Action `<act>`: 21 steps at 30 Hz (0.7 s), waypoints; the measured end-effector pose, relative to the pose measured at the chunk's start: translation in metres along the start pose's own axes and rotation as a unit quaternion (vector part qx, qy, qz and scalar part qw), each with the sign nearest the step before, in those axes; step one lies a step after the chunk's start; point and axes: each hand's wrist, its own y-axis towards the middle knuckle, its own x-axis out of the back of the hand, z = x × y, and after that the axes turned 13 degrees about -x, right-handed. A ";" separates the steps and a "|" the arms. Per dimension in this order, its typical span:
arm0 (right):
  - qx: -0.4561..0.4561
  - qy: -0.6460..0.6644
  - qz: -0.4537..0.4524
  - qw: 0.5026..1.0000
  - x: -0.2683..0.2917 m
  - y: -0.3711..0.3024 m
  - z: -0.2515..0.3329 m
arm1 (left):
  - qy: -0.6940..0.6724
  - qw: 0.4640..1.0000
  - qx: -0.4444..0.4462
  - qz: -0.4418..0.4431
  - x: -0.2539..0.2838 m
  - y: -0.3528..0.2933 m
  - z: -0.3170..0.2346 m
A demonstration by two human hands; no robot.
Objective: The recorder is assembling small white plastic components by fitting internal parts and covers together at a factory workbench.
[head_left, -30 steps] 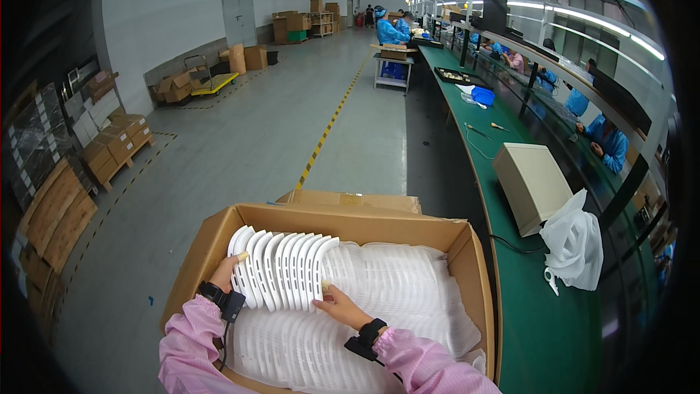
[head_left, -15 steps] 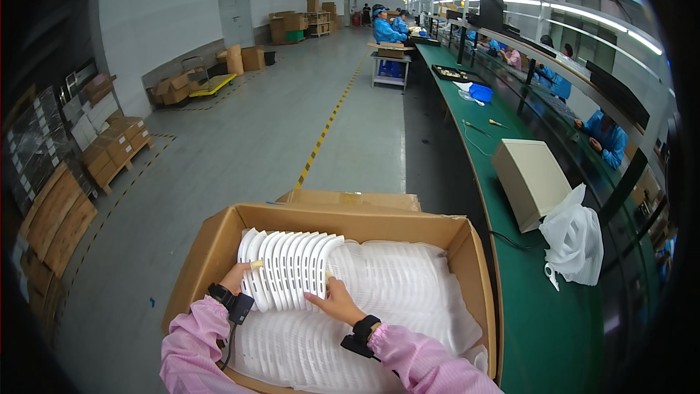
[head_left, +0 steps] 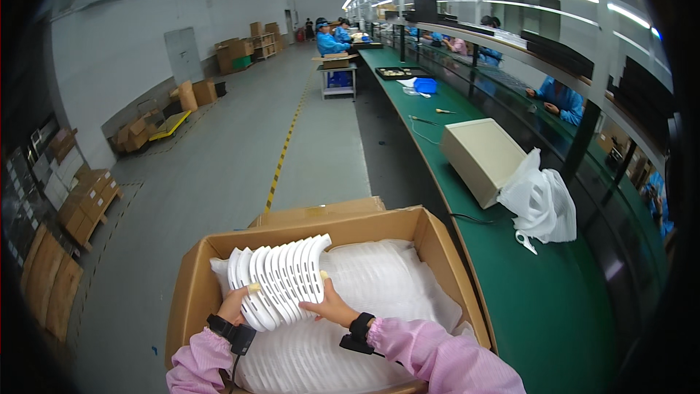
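Note:
A row of curved white plastic pieces with slots [head_left: 281,281] is held between my two hands, over the near-left part of an open cardboard box [head_left: 191,284]. My left hand [head_left: 233,306] grips the row's left end, with a pale yellow cover on a fingertip. At the right end, my right hand [head_left: 333,308] presses with thumb and fingers; a similar cover shows on one finger. Under and beside the row lie more pieces wrapped in translucent white foam sheet [head_left: 386,277], filling the box. Both wrists carry black straps with small devices.
Right of the box runs a green workbench [head_left: 539,306] with a beige metal case [head_left: 483,159], a white plastic bag [head_left: 539,201] and a blue tray [head_left: 425,86]. Co-workers in blue [head_left: 332,42] sit farther off. Cartons on a pallet [head_left: 87,208] stand at left.
The view has swung right, shifting the bench and room leftward. Held between both hands, the row of white pieces has tilted and come slightly nearer to me.

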 end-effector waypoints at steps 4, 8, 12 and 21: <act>0.028 0.012 -0.012 0.999 0.010 -0.021 0.018 | -0.002 1.000 -0.011 0.012 -0.025 -0.002 -0.014; 0.051 0.020 -0.044 0.998 0.031 -0.061 0.032 | -0.028 0.999 -0.037 0.029 -0.082 -0.015 -0.024; 0.069 0.027 -0.128 0.989 0.071 -0.133 0.060 | -0.045 0.992 0.000 0.119 -0.155 -0.016 -0.020; 0.105 0.075 -0.409 0.904 0.163 -0.321 0.055 | -0.088 0.905 0.164 0.383 -0.368 -0.007 0.071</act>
